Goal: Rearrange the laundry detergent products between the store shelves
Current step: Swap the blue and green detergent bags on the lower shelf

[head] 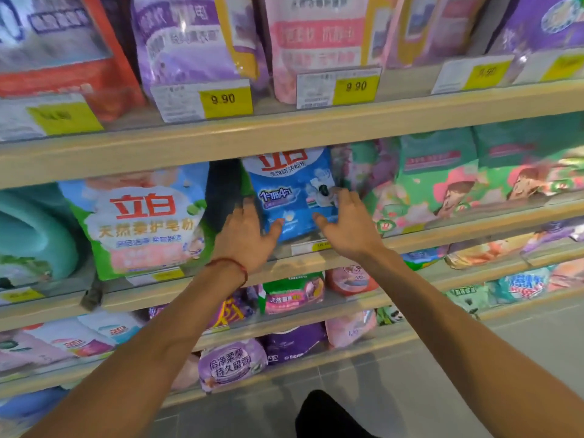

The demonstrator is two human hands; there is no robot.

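A blue laundry detergent bag point(289, 191) with red characters stands upright on the second shelf point(442, 230). My left hand point(245, 233) grips its left edge, thumb across the front, a red string around that wrist. My right hand point(346, 221) holds its right edge, fingers curled round the side. Both hands clasp the bag's lower half. Left of it is a dark gap, then a green and white detergent bag point(145, 229).
Purple point(189, 42) and pink pouches point(316, 42) fill the top shelf behind yellow 9.90 price tags point(355, 88). Green and pink bags point(442, 181) stand to the right. Lower shelves hold more pouches point(232, 363). A teal bottle point(31, 235) is at far left. Grey floor lies below.
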